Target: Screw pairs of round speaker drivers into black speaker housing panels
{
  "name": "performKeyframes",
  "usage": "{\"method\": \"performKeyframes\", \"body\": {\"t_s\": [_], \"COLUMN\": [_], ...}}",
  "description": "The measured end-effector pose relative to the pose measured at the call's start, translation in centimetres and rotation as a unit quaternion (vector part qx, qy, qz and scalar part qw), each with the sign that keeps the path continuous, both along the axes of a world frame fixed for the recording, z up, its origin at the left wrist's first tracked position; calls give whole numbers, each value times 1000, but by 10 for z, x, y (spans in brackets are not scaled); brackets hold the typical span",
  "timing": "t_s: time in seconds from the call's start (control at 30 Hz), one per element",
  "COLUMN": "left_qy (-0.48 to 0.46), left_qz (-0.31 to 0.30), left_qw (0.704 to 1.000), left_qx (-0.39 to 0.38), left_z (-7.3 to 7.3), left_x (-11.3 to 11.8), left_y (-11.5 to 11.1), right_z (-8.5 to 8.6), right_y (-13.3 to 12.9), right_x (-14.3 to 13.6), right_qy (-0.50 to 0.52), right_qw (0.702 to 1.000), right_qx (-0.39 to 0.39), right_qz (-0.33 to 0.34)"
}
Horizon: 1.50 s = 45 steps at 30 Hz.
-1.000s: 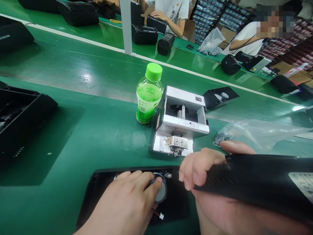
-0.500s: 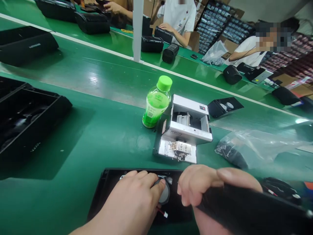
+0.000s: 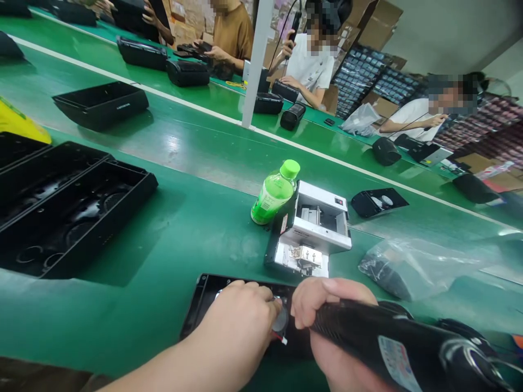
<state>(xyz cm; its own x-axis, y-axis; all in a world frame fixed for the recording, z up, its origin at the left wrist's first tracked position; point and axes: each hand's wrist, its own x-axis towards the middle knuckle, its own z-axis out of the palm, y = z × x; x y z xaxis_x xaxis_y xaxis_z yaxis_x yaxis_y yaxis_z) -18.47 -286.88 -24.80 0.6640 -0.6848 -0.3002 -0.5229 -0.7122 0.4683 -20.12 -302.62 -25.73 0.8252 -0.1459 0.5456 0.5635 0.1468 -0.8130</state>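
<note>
In the head view my left hand [image 3: 241,321] reaches into a black speaker housing panel [image 3: 200,296] on the green bench. Its curled fingers grip a small round speaker driver [image 3: 280,321] with a grey back; most of the driver is hidden under the hand. A red and black lead ends in a white connector [image 3: 284,341] beside the fingers. My right hand [image 3: 322,310] is wrapped around a thick black electric screwdriver [image 3: 376,332] with a pale label, its rear towards the lower right. The screwdriver's tip is hidden behind the hand.
A white-and-black machine [image 3: 314,228] stands beyond the panel, with a green-capped bottle [image 3: 273,193] beside it. Open black housings [image 3: 93,212] lie left, a clear plastic bag [image 3: 429,267] right. A white post [image 3: 256,65] rises behind; people [image 3: 310,71] work across the bench.
The view has shifted, so the panel and both hands appear slightly nearer each other. The screwdriver has turned, showing its label and rear end. My left hand keeps its grip on the driver.
</note>
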Motion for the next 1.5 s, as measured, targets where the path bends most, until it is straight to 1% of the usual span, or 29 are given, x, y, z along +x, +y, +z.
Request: {"method": "performKeyframes", "body": {"t_s": [0.13,0.3,0.53,0.7,0.77,0.8,0.87,0.97,1.0,1.03,1.1,1.17,1.27,1.37,1.5], "left_qy": [5,-4,-8,-16,-19,-18,-9,-3,-4,-7,-14,-25,-39,-36,-23], "left_qz": [2,6,19,27,29,31,36,36,32,26,17,11,6,8,13], "left_qw": [1000,1000,1000,999,999,999,999,999,999,1000,1000,1000,999,999,999], "left_qx": [2,-11,-13,-7,-7,-8,-7,7,12,15,12,2,-16,-27,-36], "left_z": [3,2,6,6,6,6,5,2,0,-2,-6,-10,-13,-12,-12], "left_x": [1,0,-1,-2,-3,-4,-5,-4,-3,-2,-1,-2,-8,-12,-10], "left_y": [0,1,3,4,4,4,3,3,3,3,5,7,10,12,11], "right_z": [-5,-5,-12,-17,-11,-5,13,46,56,65,75,80,80,74,63], "right_y": [0,4,1,-1,-3,-6,-14,-33,-38,-43,-48,-47,-42,-37,-35], "right_x": [-2,-1,3,0,-3,-5,-10,-13,-12,-11,-5,4,15,27,43], "right_qy": [-20,-1,-1,12,22,27,30,10,7,6,12,11,10,-7,-53], "right_qw": [1000,999,999,999,999,999,998,993,992,991,989,988,990,991,991], "right_qx": [-1,22,30,38,37,40,59,105,109,113,112,108,89,78,41], "right_qz": [-10,-24,-26,-26,-20,-18,-21,-48,-57,-70,-96,-114,-113,-107,-112]}}
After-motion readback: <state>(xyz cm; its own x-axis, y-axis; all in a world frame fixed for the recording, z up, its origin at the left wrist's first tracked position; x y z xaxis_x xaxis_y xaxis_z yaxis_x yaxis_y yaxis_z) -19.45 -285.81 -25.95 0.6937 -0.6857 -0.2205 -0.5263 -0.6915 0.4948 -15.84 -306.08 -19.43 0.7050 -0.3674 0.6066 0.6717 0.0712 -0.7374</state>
